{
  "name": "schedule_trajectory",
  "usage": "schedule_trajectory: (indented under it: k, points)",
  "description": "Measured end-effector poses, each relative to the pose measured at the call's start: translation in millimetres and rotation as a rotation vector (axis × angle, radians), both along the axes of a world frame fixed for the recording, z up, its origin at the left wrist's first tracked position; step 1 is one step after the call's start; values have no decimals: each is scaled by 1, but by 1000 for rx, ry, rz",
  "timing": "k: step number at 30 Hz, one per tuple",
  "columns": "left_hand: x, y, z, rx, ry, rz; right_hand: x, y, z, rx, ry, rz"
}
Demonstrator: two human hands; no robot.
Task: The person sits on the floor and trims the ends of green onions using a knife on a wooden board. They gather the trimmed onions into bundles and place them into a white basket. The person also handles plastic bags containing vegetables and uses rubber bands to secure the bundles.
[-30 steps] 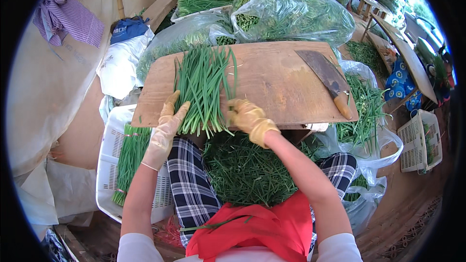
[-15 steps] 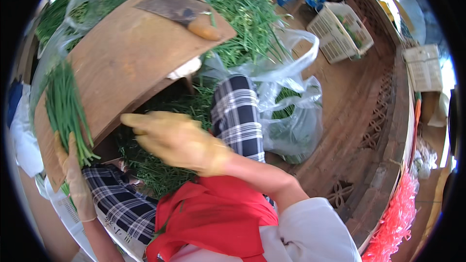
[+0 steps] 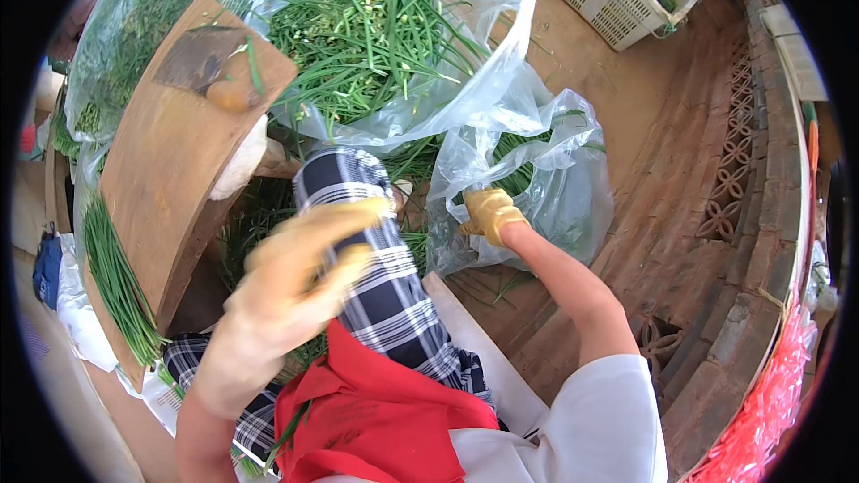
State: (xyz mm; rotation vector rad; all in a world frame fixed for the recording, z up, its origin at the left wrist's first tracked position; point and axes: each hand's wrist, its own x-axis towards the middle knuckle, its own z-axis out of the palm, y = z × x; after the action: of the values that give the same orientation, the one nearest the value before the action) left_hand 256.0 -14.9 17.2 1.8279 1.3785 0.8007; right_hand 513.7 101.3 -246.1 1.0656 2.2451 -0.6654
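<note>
My left hand [image 3: 309, 282] is motion-blurred above my plaid-trousered thigh, fingers extended and apart, with nothing visible in it. My right hand [image 3: 490, 213], in a yellowish glove, reaches right to a clear plastic bag [image 3: 564, 219] holding green chives [image 3: 510, 170]. Its fingers are curled at the bag's near side; what they grip is unclear. A wooden board [image 3: 157, 206] now at the left carries a bundle of chives [image 3: 121, 277] and a broad cleaver [image 3: 183, 63] with a wooden handle.
A large open bag of loose chives [image 3: 367, 45] lies beyond my knee. A full plastic bag [image 3: 134, 36] stands behind the board. A white crate [image 3: 608, 4] sits at the back right. A curved brick edge [image 3: 769, 250] with red plastic strands [image 3: 761, 394] runs along the right.
My view has swung to the right. My left hand has let go of the chives on the board and risen over my thigh. My right hand has moved from the board to the bag.
</note>
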Motion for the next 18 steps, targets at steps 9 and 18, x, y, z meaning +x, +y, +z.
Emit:
schedule_trajectory:
  k: [9,18]
  points:
    - [151,129,-143,-725,-5,-129,120,-57,23,-294,-9,-403]
    - [115,183,-228,-361,-205,-118,220,-145,59,-181,171,-1212]
